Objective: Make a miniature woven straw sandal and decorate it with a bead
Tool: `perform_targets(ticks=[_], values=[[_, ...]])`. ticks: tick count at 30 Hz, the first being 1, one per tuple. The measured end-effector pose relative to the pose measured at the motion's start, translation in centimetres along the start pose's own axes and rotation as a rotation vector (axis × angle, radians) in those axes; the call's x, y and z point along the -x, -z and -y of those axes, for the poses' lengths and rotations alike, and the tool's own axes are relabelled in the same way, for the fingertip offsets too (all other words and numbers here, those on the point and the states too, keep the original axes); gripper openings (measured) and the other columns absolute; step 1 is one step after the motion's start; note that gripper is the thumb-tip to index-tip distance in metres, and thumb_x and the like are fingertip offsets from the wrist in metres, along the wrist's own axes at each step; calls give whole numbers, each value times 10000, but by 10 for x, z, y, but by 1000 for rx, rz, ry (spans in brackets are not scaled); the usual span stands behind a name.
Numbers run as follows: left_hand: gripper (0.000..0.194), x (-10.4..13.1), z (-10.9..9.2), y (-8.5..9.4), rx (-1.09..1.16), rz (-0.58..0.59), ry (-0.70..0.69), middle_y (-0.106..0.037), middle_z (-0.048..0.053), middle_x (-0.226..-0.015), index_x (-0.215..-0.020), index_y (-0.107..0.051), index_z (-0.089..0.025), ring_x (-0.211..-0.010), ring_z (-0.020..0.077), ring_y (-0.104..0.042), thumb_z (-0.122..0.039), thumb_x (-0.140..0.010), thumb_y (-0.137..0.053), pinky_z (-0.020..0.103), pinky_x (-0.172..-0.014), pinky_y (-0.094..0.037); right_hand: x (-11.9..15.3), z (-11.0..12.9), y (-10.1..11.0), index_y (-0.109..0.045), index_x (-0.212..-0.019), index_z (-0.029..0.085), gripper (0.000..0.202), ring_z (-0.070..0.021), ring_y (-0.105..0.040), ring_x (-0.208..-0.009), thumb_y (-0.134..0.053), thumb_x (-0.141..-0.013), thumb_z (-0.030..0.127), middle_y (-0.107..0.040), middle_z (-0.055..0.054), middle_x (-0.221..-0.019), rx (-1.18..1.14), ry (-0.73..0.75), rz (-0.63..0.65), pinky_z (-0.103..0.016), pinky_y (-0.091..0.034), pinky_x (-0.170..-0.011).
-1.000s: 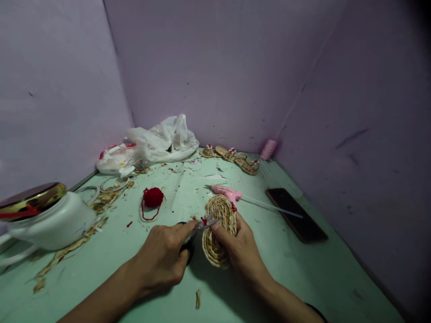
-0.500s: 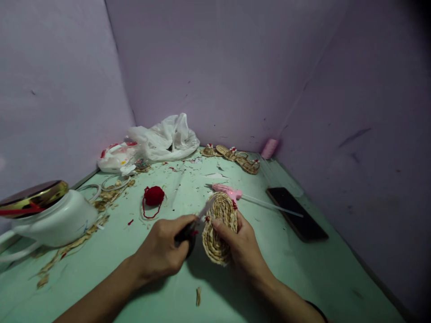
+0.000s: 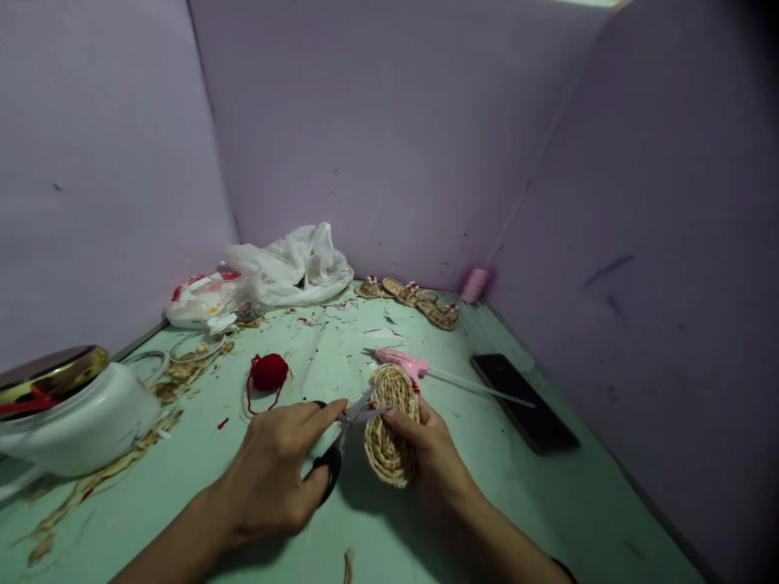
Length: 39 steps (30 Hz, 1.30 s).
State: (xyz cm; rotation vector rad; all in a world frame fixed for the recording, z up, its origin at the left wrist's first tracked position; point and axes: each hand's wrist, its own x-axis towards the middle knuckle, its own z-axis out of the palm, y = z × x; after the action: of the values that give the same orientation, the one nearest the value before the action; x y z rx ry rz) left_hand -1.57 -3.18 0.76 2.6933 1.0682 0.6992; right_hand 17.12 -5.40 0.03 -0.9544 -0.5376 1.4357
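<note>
My left hand (image 3: 277, 470) holds black-handled scissors (image 3: 332, 466), with thumb and fingers in the loops and the blades spread. The blade tips reach the left edge of a braided straw sole (image 3: 389, 442), which is oval and has bits of red yarn at its sides. My right hand (image 3: 435, 454) grips this sole from the right, thumb on its upper face, holding it tilted up above the table. Whether a blade touches the straw or the yarn I cannot tell.
Behind the sole lies a pink glue gun (image 3: 402, 361) with a glue stick, beside a phone (image 3: 527, 405). Left are a red yarn ball (image 3: 269, 373) and a white pot (image 3: 91, 422). Small straw sandals (image 3: 414, 296), a plastic bag (image 3: 298, 264) and a pink spool (image 3: 475, 285) are at the back.
The scissors have opened, their blades now spread apart at the sole's left edge. My left hand has widened its grip. The whole view has shifted slightly.
</note>
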Motion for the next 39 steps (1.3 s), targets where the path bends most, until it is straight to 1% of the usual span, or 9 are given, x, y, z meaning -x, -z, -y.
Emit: perform_targets(ticks=[3,5,9,13,17,21,26,32,39], values=[[580,0,-1,-1,-72,77,41,-638,97,-870,-1238,-470,-134,-769,253,-602,-172,-660,-451,418,-639,-479,0,-2,3,-589,-901,162,393,-157,-607,-668,-770,-567,261,-670,-20,-775,112,176,39,-269,-488,-639],[596,0,-1,-2,-82,118,78,-634,100,-890,-1265,-443,-135,-796,258,-600,-175,-670,-452,421,-656,-474,2,-2,2,-581,-931,166,410,-173,-604,-738,-760,-579,279,-668,-29,-835,171,214,74,-280,-486,-679],[598,0,0,-1,-91,143,100,-632,103,-914,-1276,-426,-142,-813,259,-600,-177,-680,-458,417,-673,-468,6,-1,-2,-579,-929,165,376,-172,-592,-732,-729,-607,285,-662,-32,-840,244,186,97,-277,-484,-659],[597,0,1,0,-115,186,100,-625,103,-919,-1284,-412,-162,-811,264,-602,-177,-689,-455,414,-663,-463,8,-2,-2,-572,-932,162,367,-167,-588,-721,-718,-615,274,-659,-33,-836,287,173,84,-278,-483,-654],[638,1,1,-3,-80,217,100,-622,111,-926,-1313,-365,-140,-814,271,-600,-147,-680,-441,425,-668,-462,10,-4,0,-566,-945,165,357,-169,-590,-732,-703,-636,280,-664,-35,-846,315,187,86,-280,-485,-662],[649,4,4,-7,-50,225,91,-627,113,-921,-1306,-362,-138,-811,264,-606,-104,-660,-425,418,-681,-467,11,-7,0,-567,-942,164,353,-178,-599,-739,-695,-636,284,-674,-44,-856,327,198,62,-286,-487,-662],[646,2,2,-3,11,262,96,-634,97,-894,-1300,-359,-155,-776,240,-609,-93,-660,-422,384,-666,-469,12,-6,-3,-565,-935,160,365,-192,-606,-746,-693,-620,292,-673,-48,-854,348,183,47,-296,-491,-662],[647,1,-5,1,-75,220,122,-605,116,-989,-1285,-369,-160,-879,276,-575,-134,-645,-464,445,-732,-454,17,-5,-9,-542,-969,147,386,-213,-595,-803,-664,-631,286,-653,-67,-891,436,180,36,-326,-485,-711],[656,5,0,-4,-22,219,73,-628,104,-929,-1288,-350,-168,-812,245,-605,-94,-642,-433,400,-683,-480,21,-4,-9,-533,-973,162,382,-223,-588,-831,-663,-637,288,-646,-60,-896,442,191,22,-329,-477,-719]])
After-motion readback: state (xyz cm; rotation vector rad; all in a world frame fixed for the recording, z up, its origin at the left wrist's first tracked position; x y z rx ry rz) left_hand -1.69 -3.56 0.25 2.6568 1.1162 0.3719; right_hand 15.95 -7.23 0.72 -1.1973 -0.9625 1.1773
